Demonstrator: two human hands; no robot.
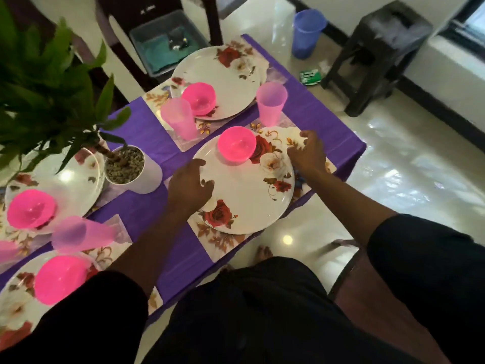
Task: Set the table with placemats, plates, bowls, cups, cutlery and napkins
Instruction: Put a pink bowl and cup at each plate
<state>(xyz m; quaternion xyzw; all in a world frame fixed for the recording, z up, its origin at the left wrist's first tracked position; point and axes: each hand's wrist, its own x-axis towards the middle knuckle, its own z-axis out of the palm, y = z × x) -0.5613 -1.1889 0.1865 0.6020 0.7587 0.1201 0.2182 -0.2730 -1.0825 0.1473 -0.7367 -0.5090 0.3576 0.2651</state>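
Between both hands, white rose-patterned plate (244,190) carries pink bowl (237,147).

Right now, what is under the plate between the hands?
A floral placemat lies under the plate, on the purple cloth. Only the mat's edges show; its middle is covered. A pink bowl sits on top.

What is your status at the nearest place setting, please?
Left hand and right hand open, at opposite edges of the floral plate. Pink bowl on plate, placemat beneath. Nothing blocking.
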